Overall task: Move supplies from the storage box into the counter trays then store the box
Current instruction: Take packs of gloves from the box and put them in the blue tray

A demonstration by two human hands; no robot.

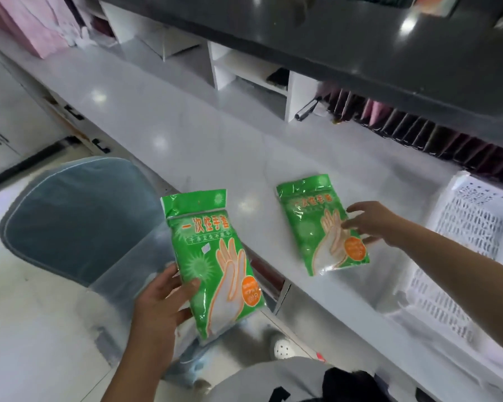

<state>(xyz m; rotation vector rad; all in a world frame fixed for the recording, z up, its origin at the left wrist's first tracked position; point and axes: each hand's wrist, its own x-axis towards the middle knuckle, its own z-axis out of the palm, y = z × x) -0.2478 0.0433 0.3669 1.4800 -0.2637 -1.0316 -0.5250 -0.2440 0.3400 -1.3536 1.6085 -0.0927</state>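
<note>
Two green packs of disposable gloves are in view. My left hand (163,303) grips the nearer pack (212,262) by its lower left edge, thumb on its front, and holds it over the counter's front edge. The second pack (320,224) lies flat on the white counter (163,117). My right hand (369,221) rests on that pack's right side, its fingers spread across it. A white perforated plastic basket (462,250) stands on the counter at the far right.
A storage box with a blue lid (70,216) and translucent walls stands on the floor, left of the counter. Under a dark upper shelf (360,44) are white cubbies (244,74) and a row of dark packets (418,132). Pink bags (32,21) stand far left.
</note>
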